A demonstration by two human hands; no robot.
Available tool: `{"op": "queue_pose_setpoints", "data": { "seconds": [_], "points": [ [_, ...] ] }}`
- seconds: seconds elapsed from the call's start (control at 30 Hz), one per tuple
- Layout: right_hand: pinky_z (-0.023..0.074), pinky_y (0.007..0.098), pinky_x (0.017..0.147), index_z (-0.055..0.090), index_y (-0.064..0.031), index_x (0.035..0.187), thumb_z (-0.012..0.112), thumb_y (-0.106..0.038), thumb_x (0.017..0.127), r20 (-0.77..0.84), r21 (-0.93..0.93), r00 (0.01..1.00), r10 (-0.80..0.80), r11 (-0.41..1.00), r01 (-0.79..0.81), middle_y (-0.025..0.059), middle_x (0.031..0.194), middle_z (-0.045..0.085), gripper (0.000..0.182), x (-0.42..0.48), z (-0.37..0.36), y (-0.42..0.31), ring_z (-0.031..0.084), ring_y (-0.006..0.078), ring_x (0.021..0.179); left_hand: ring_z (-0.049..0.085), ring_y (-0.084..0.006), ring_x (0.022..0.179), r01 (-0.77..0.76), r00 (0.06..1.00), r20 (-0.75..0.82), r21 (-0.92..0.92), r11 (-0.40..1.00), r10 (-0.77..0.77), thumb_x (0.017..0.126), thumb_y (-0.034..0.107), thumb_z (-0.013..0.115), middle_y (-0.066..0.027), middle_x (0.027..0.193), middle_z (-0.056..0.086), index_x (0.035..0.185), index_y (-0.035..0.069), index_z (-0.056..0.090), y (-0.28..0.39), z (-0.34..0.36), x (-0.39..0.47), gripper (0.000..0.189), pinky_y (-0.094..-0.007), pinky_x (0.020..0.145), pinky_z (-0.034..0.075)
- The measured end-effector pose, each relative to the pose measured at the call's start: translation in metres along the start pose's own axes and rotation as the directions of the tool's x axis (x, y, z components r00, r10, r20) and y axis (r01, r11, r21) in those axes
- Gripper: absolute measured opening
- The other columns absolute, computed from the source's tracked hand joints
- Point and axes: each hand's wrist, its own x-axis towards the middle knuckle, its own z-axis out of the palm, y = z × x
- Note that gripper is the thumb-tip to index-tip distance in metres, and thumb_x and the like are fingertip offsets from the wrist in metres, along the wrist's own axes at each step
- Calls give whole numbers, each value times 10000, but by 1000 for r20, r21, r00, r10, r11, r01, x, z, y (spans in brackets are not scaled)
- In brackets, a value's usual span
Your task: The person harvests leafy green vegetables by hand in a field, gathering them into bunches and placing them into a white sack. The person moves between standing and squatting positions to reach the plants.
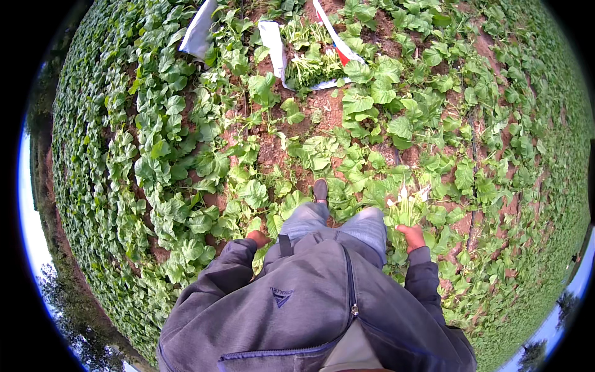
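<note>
My right hand [412, 236] is closed around a bunch of leafy plants with pale, whitish roots [406, 204], root ends pointing away from me. My left hand [258, 238] hangs beside my left thigh, close to green leaves; its fingers are partly hidden, and whether it holds anything cannot be told. Ahead, on the ground, a white sack [274, 46] lies spread or cut open, with bunches of greens [316, 67] heaped in it. Part of the sack shows red and blue.
Rows of broad-leaved green plants [162, 162] surround me, with reddish soil [327, 109] between them. Another white sheet or sack piece [199, 30] lies at the upper left. Thin dark lines, perhaps drip hoses [473, 153], run along the rows. My shoe [320, 190] stands among leaves.
</note>
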Motion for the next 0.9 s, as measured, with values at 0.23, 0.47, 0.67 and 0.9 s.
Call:
{"op": "queue_pose_setpoints", "data": {
  "seconds": [0.23, 0.47, 0.67, 0.9],
  "points": [
    [485, 324, 919, 706, -4, 1203, 759, -54, 805, 451, -131, 887, -100, 976, 176, 57, 1116, 741, 404, 106, 167, -274, 674, 171, 994, 748, -271, 922, -64, 860, -296, -870, 488, -416, 898, 352, 728, -185, 1009, 770, 1137, -16, 735, 15, -182, 69, 439, -367, 865, 568],
    [532, 369, 913, 685, -15, 1229, 726, -128, 883, 579, -166, 791, 197, 979, -122, 81, 1161, 724, 365, 337, 423, -460, 668, 201, 1033, 653, -141, 869, -226, 867, -208, -974, 16, -452, 965, 169, 702, -93, 1007, 720, 1213, -52, 647, 66, -313, 150, 337, -286, 793, 541],
    [554, 554, 901, 640, -98, 1252, 655, -264, 957, 461, -45, 719, 520, 823, -566, 121, 1083, 745, 339, 632, 602, -467, 731, 334, 903, 678, -159, 909, 57, 951, 34, -996, 64, -307, 952, 177, 708, -111, 1014, 735, 1215, -47, 658, 114, -399, 269, 349, -307, 824, 546],
    [422, 600, 1125, 70, -79, 1622, 785, -539, 859, 372, 648, 828, 419, 522, -555, 257, 1654, 158, 1143, 713, 706, -581, 303, 499, 1463, 668, -133, 970, -69, 964, -74, -997, 29, -256, 983, 162, 691, -85, 1067, 729, 1259, -64, 623, 121, -561, 410, 364, -274, 893, 529]
  ]
}}
